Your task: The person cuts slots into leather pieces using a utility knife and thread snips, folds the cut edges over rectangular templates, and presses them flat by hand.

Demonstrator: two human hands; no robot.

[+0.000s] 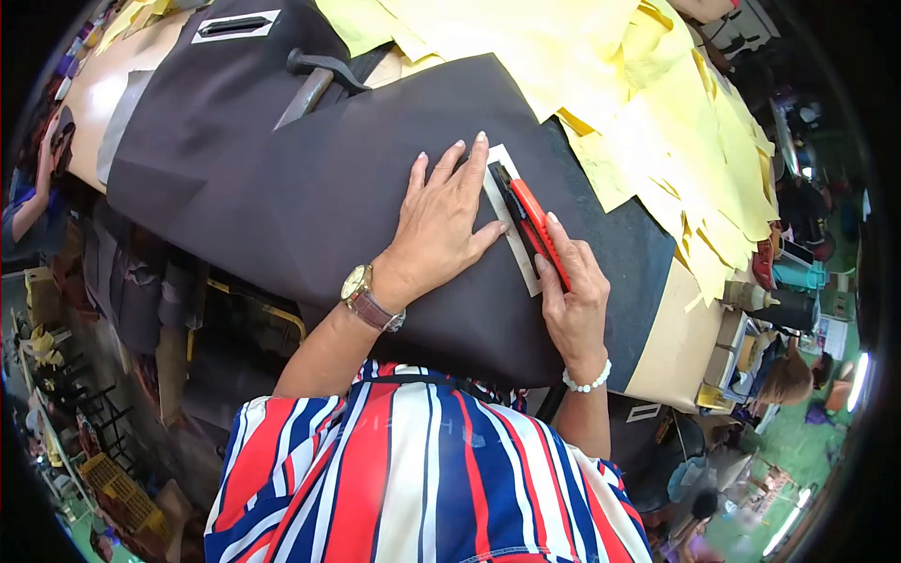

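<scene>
My left hand (441, 225) lies flat on a large dark brown sheet (272, 192), fingers spread, thumb touching a narrow white strip (519, 267). A dark elongated piece (514, 208) lies along the middle of that strip. In my right hand (577, 305) is a red utility knife (539, 221), its body slanting up and to the left over the strip. The knife's front end is close to the top of the strip; whether the blade touches anything I cannot tell.
Yellow sheets (648, 122) pile up along the back and right. A hammer (306, 98) rests on the dark sheet, and a second white card (236, 26) with a black piece lies at the upper left. Another person's arm (38, 192) shows at far left.
</scene>
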